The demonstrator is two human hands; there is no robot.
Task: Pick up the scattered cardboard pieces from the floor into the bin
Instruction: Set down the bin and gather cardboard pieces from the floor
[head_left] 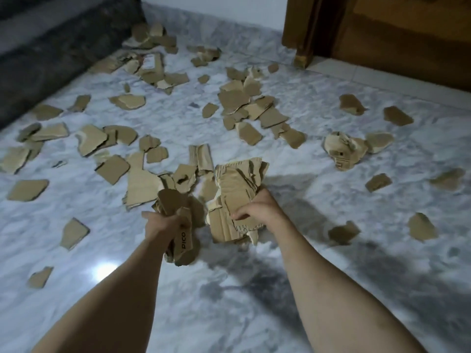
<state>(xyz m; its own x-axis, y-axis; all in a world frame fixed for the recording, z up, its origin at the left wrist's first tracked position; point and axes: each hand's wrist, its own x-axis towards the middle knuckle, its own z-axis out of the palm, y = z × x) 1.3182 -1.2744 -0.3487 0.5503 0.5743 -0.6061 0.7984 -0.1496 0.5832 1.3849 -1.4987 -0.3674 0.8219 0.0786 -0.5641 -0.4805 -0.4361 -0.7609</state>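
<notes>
Torn brown cardboard pieces (240,103) lie scattered over the white marble floor (229,296). My left hand (163,222) grips a crumpled bundle of cardboard pieces (182,225), one strip printed "PICO". My right hand (257,207) grips a large stack of torn cardboard pieces (235,192), held above the floor. Both bundles hang close together at the centre of the view. A flat pile of pieces (141,182) lies on the floor just beyond my left hand. No bin is in view.
A dark sofa or bed base (46,59) runs along the far left. A wooden door frame and door (382,34) stand at the far right. A crumpled printed piece (344,151) lies to the right. My shadow falls on the floor near my right arm.
</notes>
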